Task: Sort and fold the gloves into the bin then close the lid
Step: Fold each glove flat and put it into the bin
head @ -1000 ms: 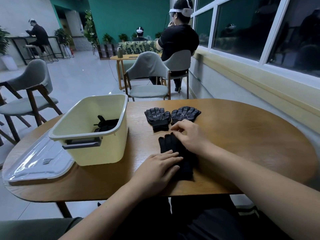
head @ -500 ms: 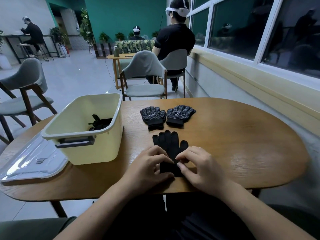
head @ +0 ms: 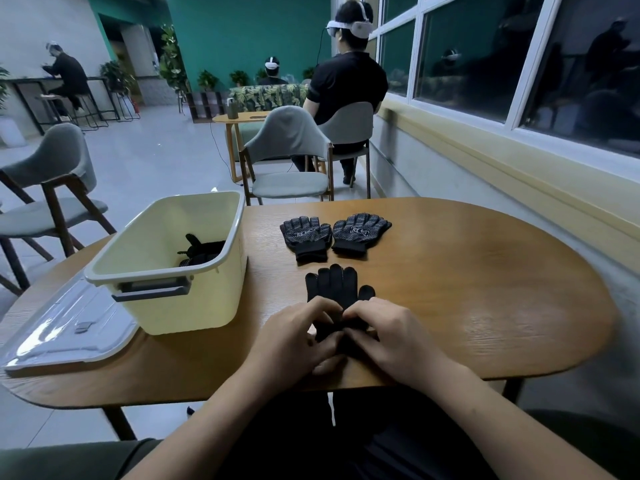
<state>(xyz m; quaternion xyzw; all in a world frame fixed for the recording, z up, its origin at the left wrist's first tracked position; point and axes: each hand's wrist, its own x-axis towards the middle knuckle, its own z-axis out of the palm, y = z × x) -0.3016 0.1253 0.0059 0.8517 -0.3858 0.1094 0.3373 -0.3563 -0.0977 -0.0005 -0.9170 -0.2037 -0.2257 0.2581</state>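
Near the table (head: 467, 306) edge, a black glove (head: 334, 284) is held.
Its near end is pinched by the left hand (head: 294, 337) and right hand (head: 394, 337).

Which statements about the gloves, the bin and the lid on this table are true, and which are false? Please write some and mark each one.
1. The pale yellow plastic bin holds a crumpled black glove. True.
2. The clear plastic lid sits closed on the bin. False: it lies flat on the rounded wooden table, beside the bin on the person's left.
3. Two dotted black gloves lie side by side on the table, beyond the hands. True.
4. Only the left hand touches the plain black glove. False: the right hand pinches it too, both at its near end.
5. The plain black glove's fingers point toward the person. False: they point away.
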